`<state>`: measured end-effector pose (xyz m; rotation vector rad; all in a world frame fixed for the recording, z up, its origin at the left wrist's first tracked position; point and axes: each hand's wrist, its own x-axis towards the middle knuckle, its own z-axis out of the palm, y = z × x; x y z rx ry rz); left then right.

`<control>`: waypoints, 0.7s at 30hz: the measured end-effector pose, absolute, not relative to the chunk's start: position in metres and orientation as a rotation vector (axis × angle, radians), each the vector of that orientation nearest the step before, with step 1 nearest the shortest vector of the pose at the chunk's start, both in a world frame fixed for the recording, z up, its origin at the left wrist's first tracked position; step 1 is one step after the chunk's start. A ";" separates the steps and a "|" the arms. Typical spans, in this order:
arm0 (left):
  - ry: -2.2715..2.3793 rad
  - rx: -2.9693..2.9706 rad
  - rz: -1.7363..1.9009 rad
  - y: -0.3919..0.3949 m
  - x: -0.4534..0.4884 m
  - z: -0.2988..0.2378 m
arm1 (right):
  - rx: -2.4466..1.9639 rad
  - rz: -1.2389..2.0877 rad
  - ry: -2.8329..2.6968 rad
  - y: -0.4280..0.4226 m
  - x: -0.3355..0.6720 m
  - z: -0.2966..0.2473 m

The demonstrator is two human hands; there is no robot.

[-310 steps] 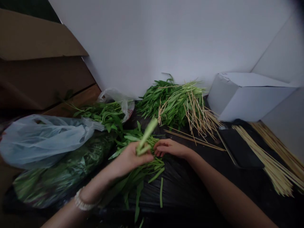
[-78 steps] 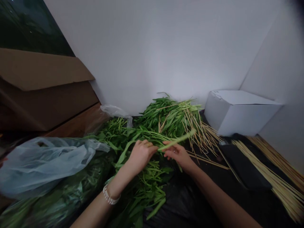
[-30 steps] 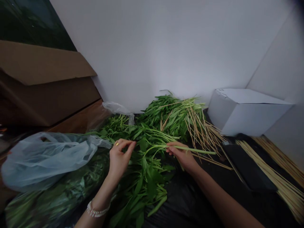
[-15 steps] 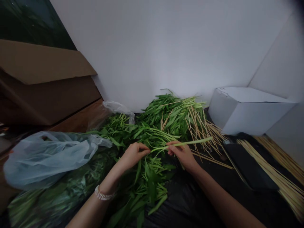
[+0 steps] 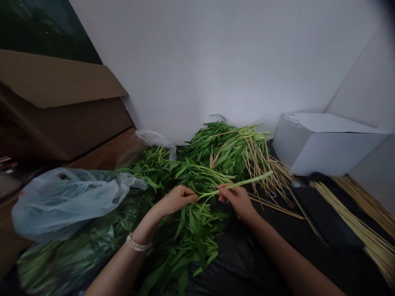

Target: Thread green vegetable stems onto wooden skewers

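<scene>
A pale green vegetable stem (image 5: 251,180), which looks like water spinach, stretches between my hands, its thick end pointing right. My left hand (image 5: 180,198), with a beaded bracelet at the wrist, pinches its thinner leafy end. My right hand (image 5: 236,197) grips the stem farther along between thumb and fingers. Below my hands lies a heap of cut stems and leaves (image 5: 197,234). Just beyond them spreads a leafy bunch (image 5: 200,174), and at the wall a larger pile of greens (image 5: 228,144) has thin wooden sticks (image 5: 262,160) scattered over its right side.
At left, a whitish plastic bag (image 5: 70,201) lies over bagged greens (image 5: 80,250), before an open cardboard box (image 5: 61,127). On the right stand a white box (image 5: 327,144), a black flat object (image 5: 327,213) and long pale sticks (image 5: 348,218). Black plastic sheeting (image 5: 247,263) covers the surface.
The stem's thick end has tilted slightly upward and back toward my right hand. My left hand has shifted a little to the right; both hands keep their grip.
</scene>
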<state>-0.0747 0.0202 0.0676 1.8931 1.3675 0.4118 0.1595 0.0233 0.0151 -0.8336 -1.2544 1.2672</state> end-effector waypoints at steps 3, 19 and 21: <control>1.359 1.897 0.396 0.021 -0.073 0.067 | -0.834 1.266 -1.262 0.023 0.159 0.017; 1.892 2.202 0.675 0.010 -0.047 0.069 | -0.826 1.326 -1.308 0.020 0.153 0.008; 1.834 2.019 0.833 0.014 -0.054 0.067 | -0.809 1.362 -1.284 0.022 0.153 0.005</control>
